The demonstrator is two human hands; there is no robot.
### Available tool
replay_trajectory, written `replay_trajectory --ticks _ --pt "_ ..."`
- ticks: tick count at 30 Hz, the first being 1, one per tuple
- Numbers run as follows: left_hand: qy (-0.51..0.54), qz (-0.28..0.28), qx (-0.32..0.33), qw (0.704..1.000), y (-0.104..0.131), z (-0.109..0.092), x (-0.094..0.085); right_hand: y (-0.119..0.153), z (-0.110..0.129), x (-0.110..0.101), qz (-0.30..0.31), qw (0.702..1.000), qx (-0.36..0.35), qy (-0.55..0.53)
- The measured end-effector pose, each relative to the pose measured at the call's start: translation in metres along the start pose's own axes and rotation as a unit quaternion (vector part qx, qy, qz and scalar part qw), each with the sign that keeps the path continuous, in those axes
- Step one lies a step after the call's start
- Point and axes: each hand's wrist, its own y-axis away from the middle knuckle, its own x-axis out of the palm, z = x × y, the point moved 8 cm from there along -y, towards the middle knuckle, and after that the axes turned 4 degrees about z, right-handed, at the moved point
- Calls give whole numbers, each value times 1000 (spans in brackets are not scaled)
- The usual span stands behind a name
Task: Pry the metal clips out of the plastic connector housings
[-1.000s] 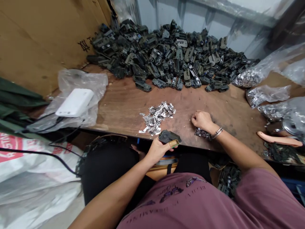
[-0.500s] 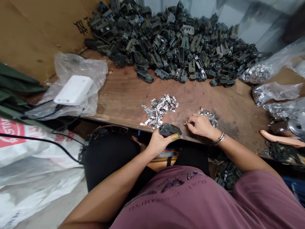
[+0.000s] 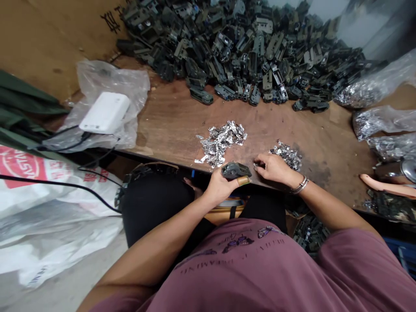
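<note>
My left hand [image 3: 219, 187] is wrapped around a dark plastic housing [image 3: 234, 170] at the table's front edge; its thumb wears a yellowish-brown cover. To the right, my right hand [image 3: 273, 168] rests low over the tabletop with thumb and fingertips pinched together. Whatever sits in that pinch is too small to name. Just behind the right hand lies a small heap of metal pieces [image 3: 287, 155]. A larger pile of shiny metal clips [image 3: 221, 143] spreads on the table beyond the left hand.
Many dark housings [image 3: 227, 56] are heaped along the back of the wooden table [image 3: 169, 125]. A white box with cables [image 3: 105, 113] lies on clear plastic at left. Bags of shiny parts [image 3: 373, 123], a metal container [image 3: 394, 170] and a skin-coloured handle [image 3: 386, 187] are at right.
The view has shifted slightly. My left hand still holds the dark housing, now tilted a little differently. My right hand stays pinched near the small heap.
</note>
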Motion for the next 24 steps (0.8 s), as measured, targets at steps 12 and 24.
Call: replay_trajectory --ticks 12,24 --pt "-57 5 17 998 6 -3 -1 24 44 -34 -69 973 -48 -214" --pt "-116 58 52 990 12 -12 5 53 67 -44 -102 975 -180 -78"
